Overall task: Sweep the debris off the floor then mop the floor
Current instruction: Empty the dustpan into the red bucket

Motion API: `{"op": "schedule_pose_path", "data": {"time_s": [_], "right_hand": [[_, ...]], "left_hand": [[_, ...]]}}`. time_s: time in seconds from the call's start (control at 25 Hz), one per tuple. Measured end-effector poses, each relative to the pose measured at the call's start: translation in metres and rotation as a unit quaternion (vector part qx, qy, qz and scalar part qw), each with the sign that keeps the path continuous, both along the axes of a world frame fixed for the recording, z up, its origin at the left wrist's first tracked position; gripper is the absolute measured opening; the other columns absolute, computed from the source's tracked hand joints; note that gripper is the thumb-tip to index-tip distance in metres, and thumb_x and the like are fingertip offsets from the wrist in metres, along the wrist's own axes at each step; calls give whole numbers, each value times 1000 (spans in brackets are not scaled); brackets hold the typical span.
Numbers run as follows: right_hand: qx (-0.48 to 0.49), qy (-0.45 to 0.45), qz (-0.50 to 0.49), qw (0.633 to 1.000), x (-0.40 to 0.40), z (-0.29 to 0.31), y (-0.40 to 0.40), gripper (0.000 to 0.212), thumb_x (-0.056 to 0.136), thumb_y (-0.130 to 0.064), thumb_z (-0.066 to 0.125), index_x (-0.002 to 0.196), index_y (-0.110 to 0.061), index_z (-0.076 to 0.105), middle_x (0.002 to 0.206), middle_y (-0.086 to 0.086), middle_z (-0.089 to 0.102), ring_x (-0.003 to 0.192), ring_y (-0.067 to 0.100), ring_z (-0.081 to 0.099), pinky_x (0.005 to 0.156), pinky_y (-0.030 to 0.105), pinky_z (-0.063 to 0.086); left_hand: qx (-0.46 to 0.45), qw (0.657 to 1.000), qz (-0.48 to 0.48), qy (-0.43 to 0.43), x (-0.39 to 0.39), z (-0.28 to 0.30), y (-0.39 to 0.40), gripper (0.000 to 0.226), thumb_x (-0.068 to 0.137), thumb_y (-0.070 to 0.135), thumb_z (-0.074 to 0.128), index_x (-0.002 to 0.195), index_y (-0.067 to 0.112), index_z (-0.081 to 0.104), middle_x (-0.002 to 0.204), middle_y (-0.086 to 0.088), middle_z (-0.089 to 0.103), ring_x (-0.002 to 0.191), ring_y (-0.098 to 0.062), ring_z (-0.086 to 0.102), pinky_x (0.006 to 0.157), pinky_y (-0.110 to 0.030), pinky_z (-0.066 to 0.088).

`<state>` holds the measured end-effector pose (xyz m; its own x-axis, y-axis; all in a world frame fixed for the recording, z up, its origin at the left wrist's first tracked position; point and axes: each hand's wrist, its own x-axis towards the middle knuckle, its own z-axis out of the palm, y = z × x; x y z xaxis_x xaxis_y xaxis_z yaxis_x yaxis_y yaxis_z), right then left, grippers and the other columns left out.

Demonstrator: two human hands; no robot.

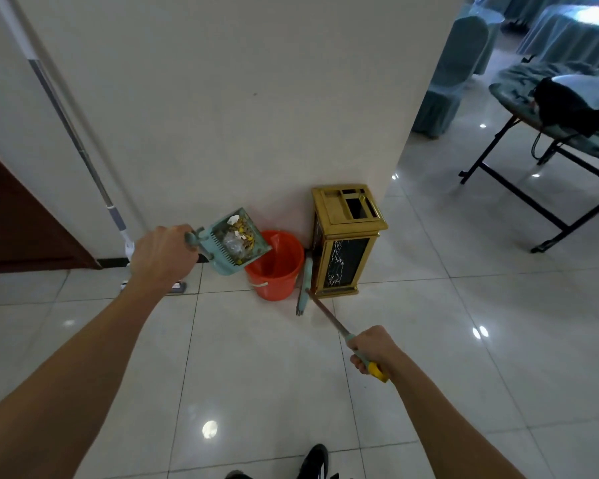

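Glossy white tiled floor point(256, 357) running up to a plain white wall point(222, 98), with a dark brown door point(18, 219) at the left edge. Round table point(567, 133) on black folding legs at the far right, draped in pale blue cloth, with a black bag point(567, 107) on it; cloth-covered chair point(453, 74) beyond it.

At the foot of the wall, near its outer corner: gold bin point(346, 240) with black marbled panels, upright. Just left of it, orange bucket point(275, 264), also upright on the floor.

Mop point(83, 150) leaning against the wall at the left, its flat head on the floor by the baseboard.

Broom point(325, 314) slanting down across the tiles, teal head point(305, 285) standing between bucket and bin, long handle rising to the right hand point(370, 350), which grips it near the yellow end.

Teal dustpan point(236, 242) held off the floor, tilted over the bucket's left rim, loaded with debris point(237, 236): white scraps, yellow bits, crumpled clear plastic. Left hand point(165, 257) closed around its handle.

Black shoe point(313, 461) at the bottom edge of the floor.
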<state>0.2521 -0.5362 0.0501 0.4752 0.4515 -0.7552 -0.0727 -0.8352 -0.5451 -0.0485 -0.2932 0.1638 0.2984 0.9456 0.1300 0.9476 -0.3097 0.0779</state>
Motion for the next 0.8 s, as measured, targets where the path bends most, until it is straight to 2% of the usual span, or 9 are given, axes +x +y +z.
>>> {"op": "schedule_pose_path", "data": {"time_s": [0.24, 0.36, 0.6, 0.8], "right_hand": [[-15, 20, -1, 1000, 18, -2, 19, 18, 95, -3, 59, 104, 12, 59, 79, 22, 61, 51, 21, 55, 44, 25, 48], [-9, 34, -14, 999, 18, -1, 29, 19, 95, -3, 59, 107, 12, 58, 81, 22, 61, 51, 20, 56, 43, 24, 48], [1, 36, -21, 999, 12, 0, 52, 20, 96, -2, 57, 109, 12, 56, 85, 23, 61, 53, 21, 56, 41, 24, 48], [16, 37, -31, 999, 2, -5, 72, 25, 94, -1, 55, 116, 10, 50, 101, 30, 60, 57, 24, 56, 40, 22, 47]], "left_hand": [[5, 999, -18, 31, 27, -11, 34, 12, 94, 25, 53, 89, 20, 63, 64, -1, 55, 58, -26, 57, 57, -34, 49], [-12, 999, -33, 36, 35, -14, 46, 11, 92, 24, 54, 93, 21, 64, 68, -4, 58, 61, -29, 60, 60, -36, 53], [-24, 995, -65, 75, 39, -23, 56, 16, 92, 25, 56, 104, 19, 65, 80, -8, 63, 69, -30, 59, 63, -34, 46], [-16, 993, -80, 86, 33, -36, 62, 19, 94, 25, 54, 107, 17, 66, 82, -10, 65, 68, -29, 59, 63, -34, 48]]}}
